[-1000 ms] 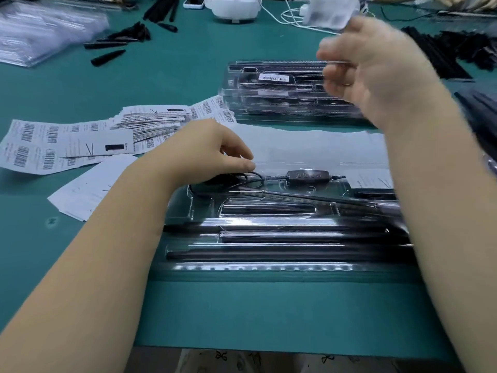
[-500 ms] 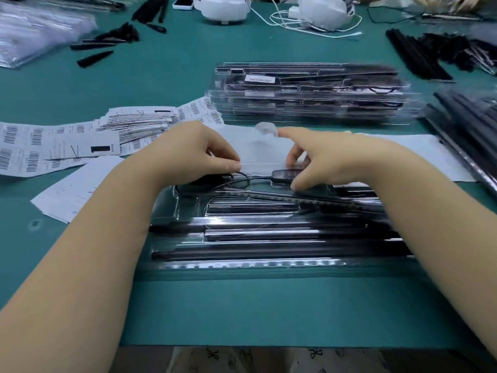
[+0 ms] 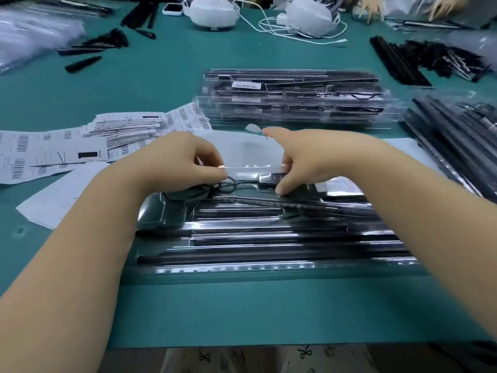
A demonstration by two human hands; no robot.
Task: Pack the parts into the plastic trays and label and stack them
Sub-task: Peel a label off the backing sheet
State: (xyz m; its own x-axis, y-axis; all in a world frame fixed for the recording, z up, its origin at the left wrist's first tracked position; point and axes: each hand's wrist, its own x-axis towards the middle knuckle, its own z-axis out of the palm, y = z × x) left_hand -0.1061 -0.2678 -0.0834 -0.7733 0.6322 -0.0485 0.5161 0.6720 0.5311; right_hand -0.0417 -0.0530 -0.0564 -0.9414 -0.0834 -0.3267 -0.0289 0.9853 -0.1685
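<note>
Clear plastic tray (image 3: 172, 216): lies on the green table (image 3: 242, 313) directly in front of the person, long side across; holds long black rods (image 3: 269, 258) in lengthwise slots, a coiled black cable (image 3: 193, 191) in its far left pocket, and a small black control box (image 3: 271, 179) on the cable at the far edge

Left hand (image 3: 177, 162): fingers curled, thumb and forefinger pinching the left end of a thin clear strip (image 3: 252, 166) just above the cable coil

Right hand (image 3: 304, 157): pinching the strip's right end beside the control box, forefinger stretched out toward the far side; the strip spans between both hands along the tray's far edge

White sheet (image 3: 242, 146): flat on the table just behind the tray

Stack of filled trays (image 3: 295, 103): further back, a white label (image 3: 246, 85) on top

Barcode labels (image 3: 67, 146): spread out to the left

Loose black rods (image 3: 457, 135): piled at the right

White devices with cords (image 3: 215, 13): at the far edge, blurred
</note>
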